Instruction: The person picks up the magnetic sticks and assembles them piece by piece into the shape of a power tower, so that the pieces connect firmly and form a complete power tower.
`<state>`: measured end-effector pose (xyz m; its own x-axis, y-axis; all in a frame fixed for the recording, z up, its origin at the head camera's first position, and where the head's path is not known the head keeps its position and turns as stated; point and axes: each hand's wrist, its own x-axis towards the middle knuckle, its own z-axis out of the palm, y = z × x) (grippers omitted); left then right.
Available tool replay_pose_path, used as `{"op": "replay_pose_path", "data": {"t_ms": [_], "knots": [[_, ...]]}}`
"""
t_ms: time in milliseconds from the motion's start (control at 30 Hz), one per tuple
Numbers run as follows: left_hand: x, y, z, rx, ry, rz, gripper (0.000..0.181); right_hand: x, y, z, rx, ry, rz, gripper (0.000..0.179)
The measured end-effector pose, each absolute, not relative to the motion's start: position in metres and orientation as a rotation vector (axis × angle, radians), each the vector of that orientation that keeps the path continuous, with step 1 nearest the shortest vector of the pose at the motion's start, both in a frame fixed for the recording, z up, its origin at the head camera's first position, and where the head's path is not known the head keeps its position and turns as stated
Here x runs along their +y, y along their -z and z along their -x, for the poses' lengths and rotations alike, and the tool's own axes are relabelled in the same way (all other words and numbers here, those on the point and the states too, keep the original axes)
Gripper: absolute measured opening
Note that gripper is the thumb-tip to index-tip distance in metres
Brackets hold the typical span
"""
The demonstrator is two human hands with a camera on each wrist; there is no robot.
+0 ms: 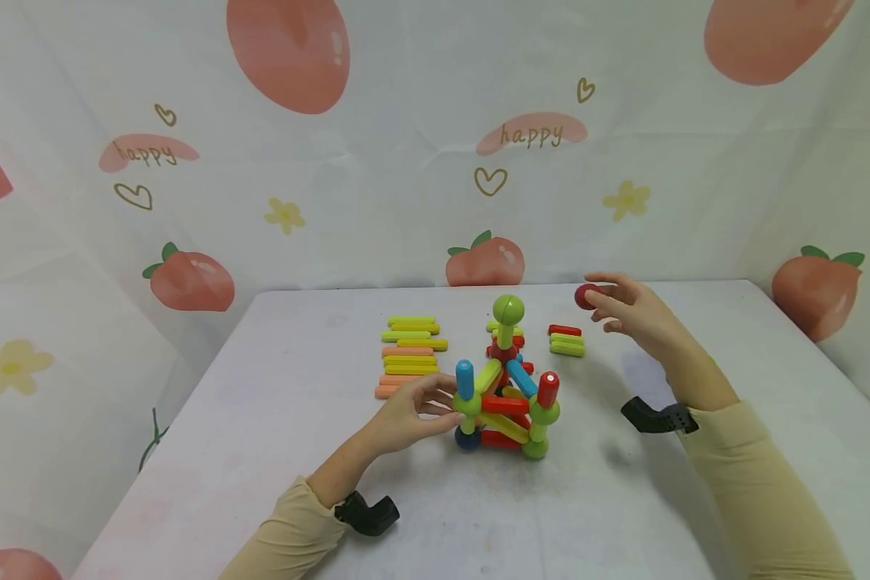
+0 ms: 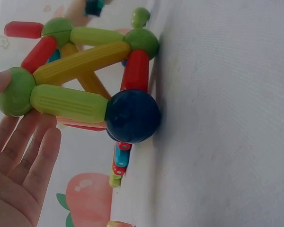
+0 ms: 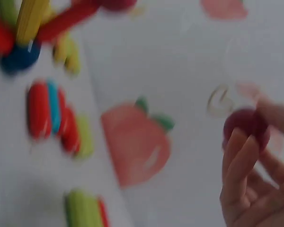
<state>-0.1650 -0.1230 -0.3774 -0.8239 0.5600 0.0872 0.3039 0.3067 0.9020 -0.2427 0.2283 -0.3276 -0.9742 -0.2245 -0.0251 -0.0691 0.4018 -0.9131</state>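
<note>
A frame of coloured rods and balls stands on the table in front of me, with a light green ball at its top. Blue and red rods point up from its near corners. My left hand grips the frame's left side; in the left wrist view its thumb and fingers pinch a green corner ball. Below that corner a dark blue ball rests at the table surface. Raised at the right, my right hand holds a dark red ball between thumb and fingertips, apart from the frame.
Behind my left hand, several yellow, green and orange rods lie in a column. A red rod and green rods lie right of the frame. More pieces behind it are partly hidden. A printed cloth hangs behind the table.
</note>
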Motion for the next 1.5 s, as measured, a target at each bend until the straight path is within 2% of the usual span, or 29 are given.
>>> {"op": "replay_pose_path", "data": {"t_ms": [100,233,300,400,733,800,867,1033,1167,1233,1400,1500], "knots": [[-0.123,0.377,0.165,2.334,-1.523,-0.791,0.038,0.215,0.313,0.223,2.427,1.724,0.594,0.030],[-0.123,0.377,0.165,2.335,-1.523,-0.785,0.037,0.199,0.305,0.201,2.207,1.757,1.099,0.038],[-0.124,0.377,0.165,2.336,-1.525,-0.783,0.037,0.193,0.305,0.194,2.081,1.741,1.253,0.040],[-0.124,0.377,0.165,2.335,-1.529,-0.791,0.037,0.185,0.307,0.187,1.986,1.714,1.351,0.041],[-0.124,0.378,0.165,2.326,-1.542,-0.818,0.036,0.189,0.310,0.183,2.037,1.686,1.379,0.041],[-0.124,0.378,0.165,2.328,-1.541,-0.815,0.036,0.196,0.309,0.185,2.135,1.692,1.330,0.039],[-0.124,0.378,0.165,2.331,-1.539,-0.809,0.036,0.207,0.307,0.190,2.297,1.719,1.159,0.034],[-0.123,0.378,0.166,2.328,-1.540,-0.808,0.036,0.248,0.311,0.212,2.580,1.769,0.406,0.017],[-0.123,0.378,0.166,2.324,-1.544,-0.808,0.036,0.281,0.328,0.230,2.518,1.774,0.026,0.015],[-0.122,0.379,0.166,2.322,-1.549,-0.808,0.036,0.293,0.338,0.236,2.469,1.753,-0.073,0.022],[-0.122,0.379,0.165,2.317,-1.557,-0.817,0.037,0.308,0.356,0.244,2.416,1.639,-0.172,0.059],[-0.123,0.379,0.165,2.320,-1.555,-0.813,0.036,0.311,0.362,0.246,2.416,1.566,-0.179,0.066]]}}
